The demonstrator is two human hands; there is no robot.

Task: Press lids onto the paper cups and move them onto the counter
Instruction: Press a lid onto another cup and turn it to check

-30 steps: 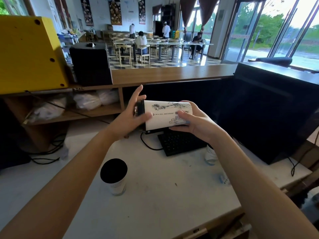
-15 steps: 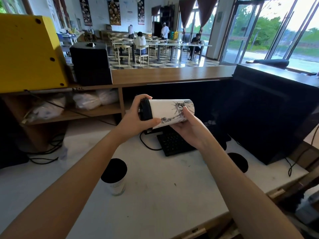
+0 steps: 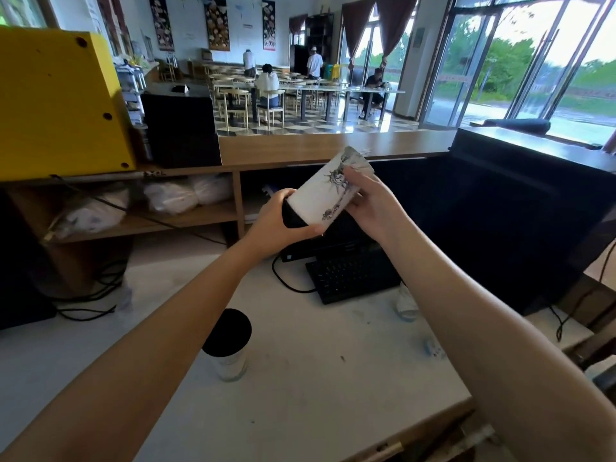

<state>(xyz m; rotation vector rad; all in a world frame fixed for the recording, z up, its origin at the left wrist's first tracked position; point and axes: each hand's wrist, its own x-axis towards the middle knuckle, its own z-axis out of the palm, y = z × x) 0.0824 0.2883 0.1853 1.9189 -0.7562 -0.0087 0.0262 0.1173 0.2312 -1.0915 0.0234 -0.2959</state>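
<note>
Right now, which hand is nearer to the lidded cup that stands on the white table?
Left. The left hand grips the lid end of the held paper cup, up and right of the standing cup. The right hand holds the base end, farther right.

Your left hand and right hand are bare, with no gloves, rings or watch showing. Both forearms are uncovered right to the frame's lower edge; no sleeve reaches into view. Your fingernails look short and unpainted.
</note>
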